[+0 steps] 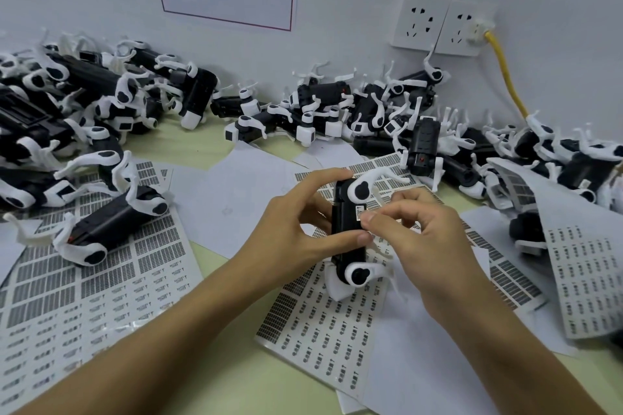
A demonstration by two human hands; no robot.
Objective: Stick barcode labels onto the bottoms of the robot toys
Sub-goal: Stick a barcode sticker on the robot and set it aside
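Observation:
A black robot toy (347, 229) with white legs is held upside down over the table's middle, its flat underside facing me. My left hand (296, 229) grips its body from the left, thumb low and fingers over the top end. My right hand (421, 232) pinches a small white barcode label (360, 213) against the underside with thumb and forefinger. A label sheet (323, 330) lies under the toy, with peeled and unpeeled rows.
Heaps of black-and-white robot toys fill the back left (84, 101), back middle (320, 111) and right (539, 152). One toy (111, 222) lies on another label sheet (84, 296) at left. A curled sheet (583, 263) is at right. Wall sockets (438, 25) with a yellow cable (505, 77) stand behind.

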